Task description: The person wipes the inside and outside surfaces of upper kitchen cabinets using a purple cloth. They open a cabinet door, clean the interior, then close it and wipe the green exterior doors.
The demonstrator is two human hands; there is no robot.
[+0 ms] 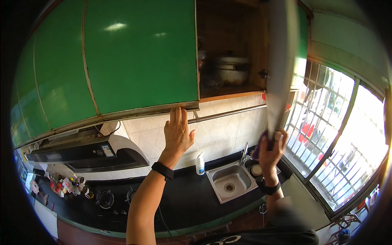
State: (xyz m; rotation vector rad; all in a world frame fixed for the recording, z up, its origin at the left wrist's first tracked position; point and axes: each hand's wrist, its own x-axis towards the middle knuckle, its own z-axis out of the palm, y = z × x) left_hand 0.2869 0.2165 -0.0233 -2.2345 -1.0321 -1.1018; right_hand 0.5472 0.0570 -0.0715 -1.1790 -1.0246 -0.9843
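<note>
My left hand (pixel 177 134) reaches up, its fingertips laid against the bottom edge of a closed green wall-cabinet door (pixel 141 55). That hand holds nothing, and its thumb stands apart from the fingers. To the right, a neighbouring cabinet door (pixel 280 61) is swung out and seen nearly edge-on, blurred. At its lower end my right hand (pixel 272 150) grips a dark purple cloth (pixel 262 145) around the door's bottom edge; part of the cloth is hidden behind the fingers. Inside the opened cabinet, a lidded pot (pixel 233 70) stands on the wooden shelf (pixel 232 95).
Below are a black countertop (pixel 183 196), a steel sink (pixel 229 180), a faucet (pixel 244 151) and a white spray bottle (pixel 200 165). A range hood (pixel 101 154) hangs above gas burners (pixel 105 199). Several condiment bottles (pixel 65 185) stand left. A metal rail (pixel 229 114) crosses the tiles; a barred window (pixel 327 122) is right.
</note>
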